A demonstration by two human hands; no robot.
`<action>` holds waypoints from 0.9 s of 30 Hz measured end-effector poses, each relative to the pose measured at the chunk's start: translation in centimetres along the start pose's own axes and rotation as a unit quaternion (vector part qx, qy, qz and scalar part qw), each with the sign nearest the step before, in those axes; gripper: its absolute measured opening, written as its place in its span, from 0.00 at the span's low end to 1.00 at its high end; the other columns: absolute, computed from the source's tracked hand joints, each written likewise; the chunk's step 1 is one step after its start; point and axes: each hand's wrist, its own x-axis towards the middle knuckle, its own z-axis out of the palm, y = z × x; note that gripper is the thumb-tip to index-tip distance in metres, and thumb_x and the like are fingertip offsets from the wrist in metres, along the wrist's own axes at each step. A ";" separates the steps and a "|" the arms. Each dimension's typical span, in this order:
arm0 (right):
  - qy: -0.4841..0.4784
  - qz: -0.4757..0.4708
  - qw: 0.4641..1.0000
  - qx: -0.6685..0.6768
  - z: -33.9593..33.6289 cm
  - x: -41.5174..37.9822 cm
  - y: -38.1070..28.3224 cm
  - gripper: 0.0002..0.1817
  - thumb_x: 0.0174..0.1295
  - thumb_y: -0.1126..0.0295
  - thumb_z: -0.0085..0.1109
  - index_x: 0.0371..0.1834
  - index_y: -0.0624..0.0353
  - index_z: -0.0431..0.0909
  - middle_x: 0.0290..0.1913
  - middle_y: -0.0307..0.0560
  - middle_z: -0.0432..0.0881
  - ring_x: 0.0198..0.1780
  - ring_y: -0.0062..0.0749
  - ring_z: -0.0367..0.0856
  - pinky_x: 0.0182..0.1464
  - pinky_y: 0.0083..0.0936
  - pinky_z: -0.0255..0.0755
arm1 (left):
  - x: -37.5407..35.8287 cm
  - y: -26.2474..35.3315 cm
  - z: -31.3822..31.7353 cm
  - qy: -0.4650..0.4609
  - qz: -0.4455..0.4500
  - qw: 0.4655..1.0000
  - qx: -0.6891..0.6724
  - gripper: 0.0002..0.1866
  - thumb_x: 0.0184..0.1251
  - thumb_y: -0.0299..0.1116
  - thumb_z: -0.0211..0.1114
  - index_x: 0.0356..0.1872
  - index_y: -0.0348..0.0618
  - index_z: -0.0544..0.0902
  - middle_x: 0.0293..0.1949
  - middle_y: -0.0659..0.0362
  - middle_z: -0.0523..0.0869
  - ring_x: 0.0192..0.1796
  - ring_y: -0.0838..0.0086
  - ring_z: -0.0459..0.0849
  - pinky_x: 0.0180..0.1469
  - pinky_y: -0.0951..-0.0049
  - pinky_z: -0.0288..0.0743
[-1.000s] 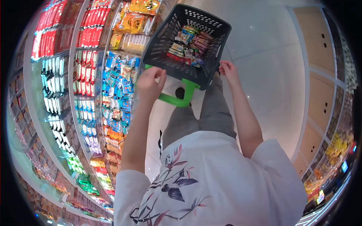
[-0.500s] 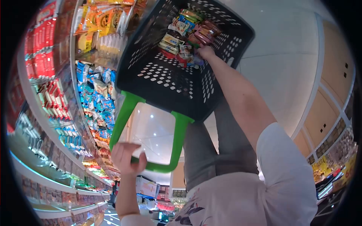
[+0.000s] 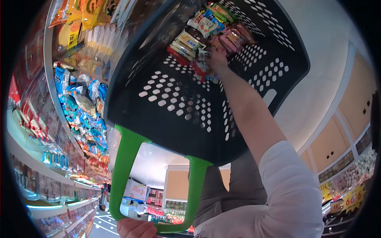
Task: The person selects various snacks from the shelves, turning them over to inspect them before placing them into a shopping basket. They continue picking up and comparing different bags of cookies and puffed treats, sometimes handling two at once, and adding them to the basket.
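In the head view, the perforated, dark basket (image 3: 178, 139) has swung nearer the camera; its smooth green U-shaped handle (image 3: 195, 190) is wrapped by the left hand (image 3: 137, 229). Inside, the right hand (image 3: 216, 60) touches glossy, crinkled packets (image 3: 232, 40); whether it grips one, I cannot tell.

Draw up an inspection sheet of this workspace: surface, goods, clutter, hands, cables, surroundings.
Surface: dark perforated basket with green handle; pale floor beyond.
Goods: colorful wrapped packets inside the basket.
Clutter: packets piled loosely together, some overlapping.
Hands: left hand closed on the handle's lower bar; right hand reaching in among the packets, its grip unclear.
Cables: nothing seen.
Surroundings: stocked snack shelves on the left; tan panels on the right.
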 end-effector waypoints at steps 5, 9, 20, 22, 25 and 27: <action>-0.091 -0.010 0.995 0.044 -2.1 0.8 0.6 0.35 0.48 0.55 0.70 0.60 0.54 0.72 0.60 0.59 0.71 0.59 0.48 0.75 0.59 0.37 0.70 | 0.8 0.6 -1.5 -0.085 -0.028 0.996 -0.017 0.08 0.64 0.36 0.65 0.37 0.44 0.79 0.34 0.59 0.82 0.35 0.68 0.81 0.38 0.67 0.75; -0.034 -0.272 0.940 0.203 0.6 6.1 8.4 0.42 0.49 0.54 0.71 0.68 0.54 0.66 0.57 0.45 0.79 0.52 0.38 0.80 0.55 0.34 0.72 | 0.9 0.6 -1.3 -0.071 -0.019 0.997 -0.002 0.09 0.64 0.37 0.64 0.37 0.43 0.79 0.34 0.59 0.83 0.34 0.68 0.81 0.38 0.67 0.74; 0.008 0.055 0.882 0.468 -6.9 17.4 9.6 0.21 0.59 0.64 0.66 0.53 0.59 0.75 0.42 0.42 0.81 0.36 0.25 0.79 0.35 0.23 0.75 | 1.0 0.3 -0.5 -0.074 -0.042 0.996 -0.013 0.09 0.58 0.29 0.67 0.38 0.41 0.79 0.34 0.57 0.81 0.34 0.67 0.80 0.38 0.67 0.73; 0.107 -0.014 0.893 0.436 -6.9 18.2 7.0 0.19 0.60 0.68 0.64 0.51 0.66 0.75 0.39 0.47 0.82 0.34 0.26 0.79 0.34 0.24 0.75 | 1.3 0.7 -0.7 -0.091 -0.059 0.994 -0.010 0.09 0.58 0.29 0.67 0.38 0.41 0.79 0.34 0.57 0.81 0.35 0.66 0.80 0.38 0.67 0.73; 0.303 0.005 0.874 0.381 -1.7 20.1 8.4 0.25 0.59 0.65 0.65 0.54 0.71 0.71 0.43 0.51 0.81 0.33 0.32 0.80 0.33 0.28 0.77 | 1.7 1.0 -1.0 -0.109 -0.077 0.991 -0.011 0.09 0.57 0.29 0.67 0.38 0.41 0.79 0.34 0.56 0.81 0.35 0.66 0.80 0.38 0.67 0.73; 0.267 0.065 0.851 0.447 -1.4 16.1 7.2 0.30 0.58 0.63 0.67 0.57 0.73 0.68 0.46 0.54 0.81 0.37 0.36 0.81 0.39 0.32 0.78 | 2.0 1.3 -1.4 -0.118 -0.088 0.989 -0.012 0.09 0.57 0.28 0.67 0.39 0.41 0.79 0.34 0.56 0.81 0.35 0.66 0.80 0.39 0.67 0.73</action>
